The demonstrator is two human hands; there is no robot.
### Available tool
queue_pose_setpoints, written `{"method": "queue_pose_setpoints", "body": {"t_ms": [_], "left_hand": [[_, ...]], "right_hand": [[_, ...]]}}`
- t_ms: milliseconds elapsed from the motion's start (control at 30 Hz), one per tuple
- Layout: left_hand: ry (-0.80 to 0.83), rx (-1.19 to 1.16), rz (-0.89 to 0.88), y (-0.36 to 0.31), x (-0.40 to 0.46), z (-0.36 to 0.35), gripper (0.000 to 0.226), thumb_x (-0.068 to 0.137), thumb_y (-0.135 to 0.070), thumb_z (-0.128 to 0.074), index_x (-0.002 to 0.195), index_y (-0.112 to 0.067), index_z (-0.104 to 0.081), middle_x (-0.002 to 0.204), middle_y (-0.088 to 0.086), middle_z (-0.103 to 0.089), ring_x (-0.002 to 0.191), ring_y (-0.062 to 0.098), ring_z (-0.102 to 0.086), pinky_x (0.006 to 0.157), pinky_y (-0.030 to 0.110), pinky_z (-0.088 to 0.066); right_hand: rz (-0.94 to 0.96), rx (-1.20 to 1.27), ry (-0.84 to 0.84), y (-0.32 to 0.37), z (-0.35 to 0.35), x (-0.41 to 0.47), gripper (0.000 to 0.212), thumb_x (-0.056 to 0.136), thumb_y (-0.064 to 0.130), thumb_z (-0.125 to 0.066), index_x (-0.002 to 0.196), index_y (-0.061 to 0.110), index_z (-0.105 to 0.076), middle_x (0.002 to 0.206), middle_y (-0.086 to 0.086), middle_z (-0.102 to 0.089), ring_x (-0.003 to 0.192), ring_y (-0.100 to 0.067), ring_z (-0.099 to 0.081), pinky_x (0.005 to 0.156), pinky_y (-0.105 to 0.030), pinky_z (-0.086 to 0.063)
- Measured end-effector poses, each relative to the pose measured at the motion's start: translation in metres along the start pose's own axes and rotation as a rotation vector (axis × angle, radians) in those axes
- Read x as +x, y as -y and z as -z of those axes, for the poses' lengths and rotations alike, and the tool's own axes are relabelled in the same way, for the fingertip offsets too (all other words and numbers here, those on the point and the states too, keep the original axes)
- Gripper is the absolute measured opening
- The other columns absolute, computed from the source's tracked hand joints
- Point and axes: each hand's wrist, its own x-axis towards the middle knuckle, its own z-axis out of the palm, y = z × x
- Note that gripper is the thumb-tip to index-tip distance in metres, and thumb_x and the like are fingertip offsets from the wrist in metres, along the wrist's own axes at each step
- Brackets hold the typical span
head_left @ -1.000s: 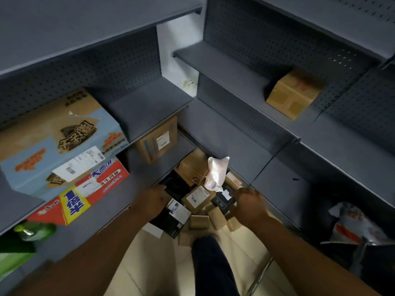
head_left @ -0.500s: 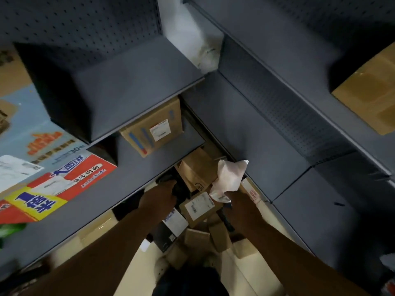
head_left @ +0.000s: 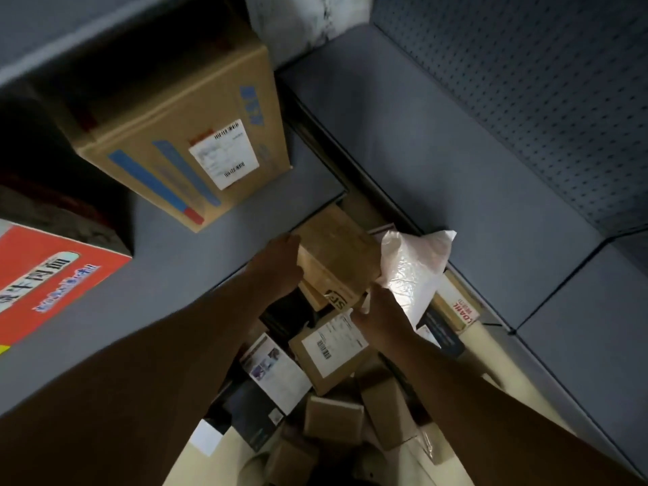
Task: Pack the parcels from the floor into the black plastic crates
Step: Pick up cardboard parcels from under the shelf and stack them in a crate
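A heap of parcels lies on the floor in the corner between two grey shelf units. On top of it is a brown cardboard box [head_left: 336, 254]. My left hand [head_left: 280, 264] grips its left side, fingers curled over the edge. My right hand [head_left: 382, 315] holds its near right corner, right under a white plastic mailer bag [head_left: 415, 268] that leans on the box. Below lie a labelled brown parcel [head_left: 329, 352], a white-labelled dark parcel [head_left: 277, 373] and several small brown boxes [head_left: 333, 419]. No black crate is in view.
A big cardboard box with blue stripes [head_left: 182, 135] stands on the left shelf [head_left: 196, 261], with a red carton [head_left: 45, 278] further left. The right shelf [head_left: 420, 152] has a pegboard back [head_left: 543, 82]. Beige floor [head_left: 210, 450] shows near me.
The camera has moved down and closer to the heap. My left hand has come forward onto the brown box's side. My right hand has gone from the pile to the box's corner under the white bag.
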Motion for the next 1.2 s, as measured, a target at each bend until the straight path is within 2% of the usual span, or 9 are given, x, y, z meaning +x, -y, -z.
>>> {"method": "queue_pose_setpoints", "body": {"t_ms": [100,167,467,633,800,933,1000,1100,1200], "left_hand": [[0.032,-0.024,0.001,0.008,0.036,-0.012,0.07,0.097,-0.014,-0.046,0.151,-0.014,-0.002,0.159,0.004,-0.001,0.144,0.025,-0.013,0.113,0.035,-0.022],[0.083,-0.094,0.005,0.016,0.055,-0.022,0.071,0.097,-0.015,-0.046,0.151,-0.014,-0.001,0.159,0.004,-0.002,0.144,0.024,-0.012,0.116,0.036,-0.019],[0.007,-0.052,0.11,0.018,0.037,-0.015,0.039,0.098,-0.013,-0.042,0.135,-0.003,-0.036,0.14,0.018,-0.033,0.128,0.034,-0.033,0.1,0.036,-0.031],[0.046,-0.121,0.19,0.032,-0.019,0.008,0.032,0.098,-0.018,-0.044,0.127,-0.004,-0.049,0.135,0.017,-0.04,0.11,0.025,-0.04,0.089,0.03,-0.033],[-0.039,-0.53,0.203,0.035,-0.086,0.043,0.03,0.087,-0.009,-0.06,0.114,0.0,-0.053,0.112,0.014,-0.056,0.095,0.022,-0.051,0.078,0.032,-0.039],[-0.162,-0.811,0.197,0.02,-0.139,0.084,0.018,0.086,0.005,-0.054,0.092,-0.009,-0.047,0.093,0.011,-0.049,0.092,0.023,-0.048,0.071,0.028,-0.038],[-0.155,-1.006,0.218,0.01,-0.163,0.114,0.029,0.087,0.009,-0.051,0.105,-0.012,-0.046,0.099,0.012,-0.051,0.09,0.025,-0.049,0.062,0.026,-0.039],[-0.077,-1.194,0.248,-0.009,-0.2,0.161,0.031,0.098,-0.019,-0.047,0.128,-0.023,-0.041,0.099,0.006,-0.055,0.082,0.018,-0.053,0.067,0.029,-0.042],[-0.056,-1.26,0.281,-0.024,-0.242,0.206,0.033,0.1,-0.044,-0.032,0.106,-0.022,-0.056,0.088,-0.001,-0.055,0.078,0.011,-0.052,0.071,0.026,-0.042]], "right_hand": [[-0.035,0.117,-0.007,-0.005,-0.021,0.029,0.055,0.084,0.034,-0.064,0.13,0.016,-0.039,0.114,-0.006,-0.056,0.102,-0.025,-0.06,0.078,-0.042,-0.056],[-0.044,0.203,-0.025,-0.006,-0.031,0.041,0.054,0.086,0.037,-0.061,0.131,0.018,-0.036,0.112,-0.004,-0.054,0.094,-0.019,-0.059,0.063,-0.028,-0.052],[-0.188,0.43,0.039,0.006,-0.026,0.023,0.027,0.095,0.032,-0.051,0.115,0.016,-0.041,0.098,-0.008,-0.058,0.07,-0.008,-0.053,0.047,-0.013,-0.038],[-0.346,0.561,0.112,0.024,0.004,-0.023,0.043,0.091,0.024,-0.059,0.126,0.009,-0.038,0.108,-0.015,-0.06,0.104,-0.028,-0.06,0.093,-0.043,-0.051],[-0.464,0.884,0.14,0.054,0.05,-0.079,0.003,0.094,0.011,-0.051,0.096,0.011,-0.053,0.096,-0.011,-0.061,0.103,-0.027,-0.06,0.093,-0.042,-0.05],[-0.411,1.052,0.101,0.082,0.091,-0.128,0.007,0.094,0.019,-0.051,0.098,0.016,-0.056,0.097,-0.007,-0.061,0.091,-0.02,-0.058,0.087,-0.038,-0.049],[-0.402,1.093,0.071,0.098,0.113,-0.152,0.011,0.093,0.018,-0.051,0.103,0.014,-0.055,0.097,-0.008,-0.06,0.094,-0.022,-0.059,0.083,-0.036,-0.05],[-0.357,1.146,0.032,0.117,0.146,-0.187,0.015,0.097,0.026,-0.047,0.101,0.015,-0.057,0.096,-0.007,-0.06,0.093,-0.022,-0.059,0.084,-0.037,-0.049],[-0.301,1.19,-0.003,0.136,0.178,-0.221,0.022,0.098,0.033,-0.046,0.094,0.016,-0.059,0.097,-0.007,-0.062,0.085,-0.019,-0.06,0.072,-0.036,-0.05]]}}
